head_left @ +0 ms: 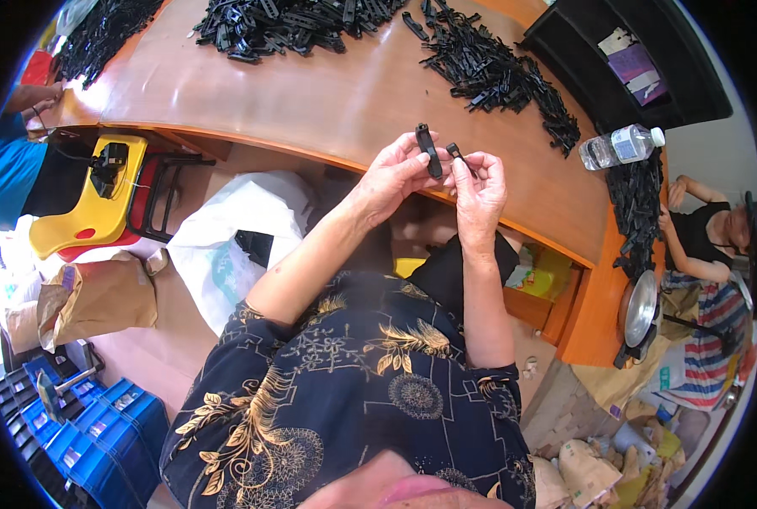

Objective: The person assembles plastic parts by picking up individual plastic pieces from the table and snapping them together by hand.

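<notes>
Both my hands are raised over the near edge of the wooden table. Between the thumb and fingers of my left hand (394, 176) is a long black plastic part (429, 151), held upright with rounded ends. My right hand (482, 188) pinches a smaller, thinner black plastic piece (455, 150), its top end showing above the fingertips. A small gap separates the two pieces. What either part is for cannot be made out. Beyond my hands lies a heap of similar black plastic parts (488, 72), and another heap (285, 25) spreads along the far side.
A clear plastic bottle (622, 148) lies at the table's right, near a black tray (650, 64) and a round metal dish (639, 307). White plastic bag (241, 222) and yellow chair (90, 216) stand left; blue crates (107, 437) sit lower left. Co-workers are at both sides.
</notes>
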`<state>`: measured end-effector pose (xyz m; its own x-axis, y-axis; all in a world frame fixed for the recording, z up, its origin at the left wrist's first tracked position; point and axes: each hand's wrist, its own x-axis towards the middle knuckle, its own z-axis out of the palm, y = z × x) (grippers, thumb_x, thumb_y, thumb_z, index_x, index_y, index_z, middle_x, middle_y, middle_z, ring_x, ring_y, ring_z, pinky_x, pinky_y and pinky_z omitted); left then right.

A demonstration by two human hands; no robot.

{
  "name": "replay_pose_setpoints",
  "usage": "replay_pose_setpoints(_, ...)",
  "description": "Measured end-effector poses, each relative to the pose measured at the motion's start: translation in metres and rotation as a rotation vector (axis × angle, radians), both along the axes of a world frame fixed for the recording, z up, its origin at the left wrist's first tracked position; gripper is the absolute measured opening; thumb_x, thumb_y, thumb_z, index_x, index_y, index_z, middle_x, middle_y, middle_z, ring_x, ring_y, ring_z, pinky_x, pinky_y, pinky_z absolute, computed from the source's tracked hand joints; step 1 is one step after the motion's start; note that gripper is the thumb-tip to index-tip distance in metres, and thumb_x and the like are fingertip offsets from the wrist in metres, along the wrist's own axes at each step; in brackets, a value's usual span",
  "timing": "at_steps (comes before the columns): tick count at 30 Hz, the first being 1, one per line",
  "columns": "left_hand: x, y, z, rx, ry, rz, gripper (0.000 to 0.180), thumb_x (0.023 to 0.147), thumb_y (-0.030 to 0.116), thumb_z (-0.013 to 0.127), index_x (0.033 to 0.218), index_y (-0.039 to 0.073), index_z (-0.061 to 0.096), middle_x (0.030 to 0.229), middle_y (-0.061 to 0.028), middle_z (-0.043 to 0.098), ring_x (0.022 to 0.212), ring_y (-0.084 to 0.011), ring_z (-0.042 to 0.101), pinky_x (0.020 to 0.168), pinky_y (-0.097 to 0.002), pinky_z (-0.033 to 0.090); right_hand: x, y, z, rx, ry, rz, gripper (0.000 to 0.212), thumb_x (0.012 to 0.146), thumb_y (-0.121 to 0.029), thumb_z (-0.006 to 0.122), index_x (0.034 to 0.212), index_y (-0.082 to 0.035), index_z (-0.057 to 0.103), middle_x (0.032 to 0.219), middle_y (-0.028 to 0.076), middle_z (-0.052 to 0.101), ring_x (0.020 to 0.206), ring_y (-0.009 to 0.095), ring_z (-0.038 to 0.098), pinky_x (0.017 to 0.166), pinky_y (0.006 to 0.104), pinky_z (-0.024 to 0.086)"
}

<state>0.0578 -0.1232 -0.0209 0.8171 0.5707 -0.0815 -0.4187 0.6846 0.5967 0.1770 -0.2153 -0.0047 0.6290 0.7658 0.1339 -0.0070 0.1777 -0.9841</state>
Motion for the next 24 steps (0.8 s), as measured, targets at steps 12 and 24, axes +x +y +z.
replay_pose_setpoints(12, 0.013, -0.024, -0.013, 0.174, 0.032, 0.045, 0.030, 0.095, 0.007, 0.055, 0.123, 0.004, 0.047, 0.120, -0.0077, 0.055, 0.110, -0.0156, 0.056, 0.095, -0.0337, 0.049, -0.006, -0.016, -0.007, 0.023, -0.020, -0.060, 0.011, 0.092, -0.001, 0.062, 0.101, -0.001, 0.057, 0.089, 0.001, 0.061, 0.070, 0.002, 0.053, 0.060, 0.0163, 0.045)
replay_pose_setpoints(24, 0.009, -0.024, -0.009, 0.350, 0.217, 0.118, 0.025, 0.096, 0.005, 0.051, 0.121, 0.002, 0.049, 0.119, -0.0081, 0.058, 0.108, -0.0133, 0.056, 0.093, -0.0274, 0.046, -0.013, -0.011, -0.019, -0.064, 0.086, 0.026, 0.005, 0.094, -0.005, 0.059, 0.098, -0.002, 0.059, 0.075, -0.004, 0.056, 0.059, 0.000, 0.047, 0.050, 0.0165, 0.039)
